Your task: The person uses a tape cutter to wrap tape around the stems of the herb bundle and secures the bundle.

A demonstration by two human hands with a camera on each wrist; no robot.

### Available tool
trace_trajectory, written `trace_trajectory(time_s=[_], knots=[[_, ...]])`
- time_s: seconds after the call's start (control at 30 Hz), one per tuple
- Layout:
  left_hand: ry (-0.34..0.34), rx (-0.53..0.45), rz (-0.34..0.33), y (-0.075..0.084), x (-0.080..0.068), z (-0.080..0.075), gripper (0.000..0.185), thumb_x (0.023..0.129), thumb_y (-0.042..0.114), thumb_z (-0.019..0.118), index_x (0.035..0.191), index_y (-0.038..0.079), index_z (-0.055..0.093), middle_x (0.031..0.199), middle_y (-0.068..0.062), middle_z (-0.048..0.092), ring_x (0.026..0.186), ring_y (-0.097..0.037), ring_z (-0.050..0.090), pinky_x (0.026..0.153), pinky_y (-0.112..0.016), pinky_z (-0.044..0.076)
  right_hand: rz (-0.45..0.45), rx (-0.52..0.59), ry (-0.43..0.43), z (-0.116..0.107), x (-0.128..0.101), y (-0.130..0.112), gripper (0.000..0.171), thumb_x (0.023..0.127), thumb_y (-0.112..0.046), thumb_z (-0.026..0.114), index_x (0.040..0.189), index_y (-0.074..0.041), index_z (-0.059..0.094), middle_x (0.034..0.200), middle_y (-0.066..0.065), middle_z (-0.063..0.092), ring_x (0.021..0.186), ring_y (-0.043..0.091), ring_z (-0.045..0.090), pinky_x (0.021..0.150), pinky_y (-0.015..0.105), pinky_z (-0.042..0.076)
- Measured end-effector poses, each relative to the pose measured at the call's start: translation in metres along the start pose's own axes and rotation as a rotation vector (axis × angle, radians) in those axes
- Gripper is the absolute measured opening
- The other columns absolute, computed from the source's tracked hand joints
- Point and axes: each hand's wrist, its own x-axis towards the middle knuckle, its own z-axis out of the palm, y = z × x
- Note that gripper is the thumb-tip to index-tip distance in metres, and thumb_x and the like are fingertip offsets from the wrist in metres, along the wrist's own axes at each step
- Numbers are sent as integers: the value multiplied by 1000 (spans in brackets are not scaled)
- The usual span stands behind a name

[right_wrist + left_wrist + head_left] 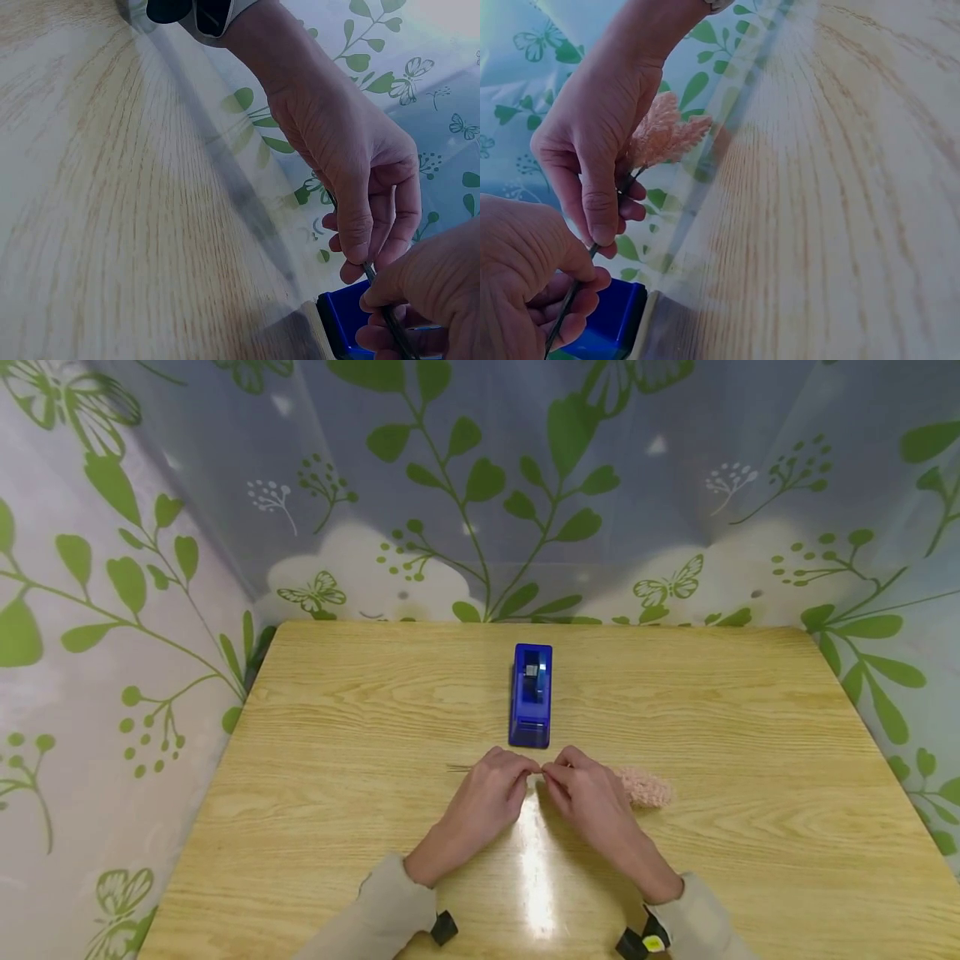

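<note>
While both hands meet low over the table (pixel 360 710), head view has the left hand (pixel 483 787) and right hand (pixel 592 789) fingertip to fingertip; whether they touch, cannot tell. Each is narrow, pinching one thin stem (pixel 457 768). The stem's bare end pokes out past the left hand; the pink tuft (pixel 648 788) shows on the far side of the right hand, partly hidden by it. Stem lies crosswise to the body, likely so each hand gets its own stretch. Blue dispenser (pixel 531 693) sits just beyond the fingertips, near the midline, probably for easy reach by either hand. Leaf-print curtain (pixel 480 485) behind.

Left wrist view: left hand close by, thumb over the dark stem, fingers curled beneath. Right hand higher up, thumb lying along the stem, tuft just past it. Gripping below the tuft presumably steadies it without crushing the soft part. Dispenser partly masked by the left hand.

Right wrist view: right hand cut by the frame, stem crossing between thumb and curled fingers. Left hand pinches farther along; the close grips probably check bending between them. Tuft out of sight here. Whether the fingers twist, pull or merely hold: cannot tell.
</note>
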Motion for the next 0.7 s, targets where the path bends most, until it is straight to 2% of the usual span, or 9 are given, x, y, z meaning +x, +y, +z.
trace_trajectory(time_s=[0.2, 0.37, 0.57, 0.7], knots=[[5, -13, -77, 2, -1, 2, 7, 98, 3, 68, 103, 7, 68, 95, -4, 71, 88, -17, 64, 70, -24, 55, -4, 25, 24, -1, -1, 0, 11, 84, 3, 81, 94, -2, 81, 87, 5, 67, 63, 12, 60, 51, 20, 47], [8, 13, -63, 0, 0, 3, 12, 102, 8, 64, 109, 3, 74, 98, -5, 73, 90, -19, 64, 76, -26, 56, -19, 56, 41, -1, -1, 1, 12, 84, 5, 82, 95, 0, 81, 88, 7, 66, 66, 14, 63, 54, 21, 51], [-46, 26, -54, -2, -1, 2, 17, 105, 7, 61, 105, 2, 77, 95, -5, 71, 88, -19, 61, 75, -25, 53, -21, 96, 50, 1, -2, 3, 12, 84, 7, 81, 95, 2, 80, 88, 8, 65, 68, 15, 64, 56, 20, 53], [-30, 6, -52, -4, -1, 3, 16, 104, 6, 62, 103, 2, 77, 95, -5, 72, 87, -20, 61, 76, -27, 54, 2, 113, 26, 2, -1, 2, 6, 89, 5, 78, 95, 2, 79, 89, 8, 63, 69, 13, 61, 58, 21, 53]])
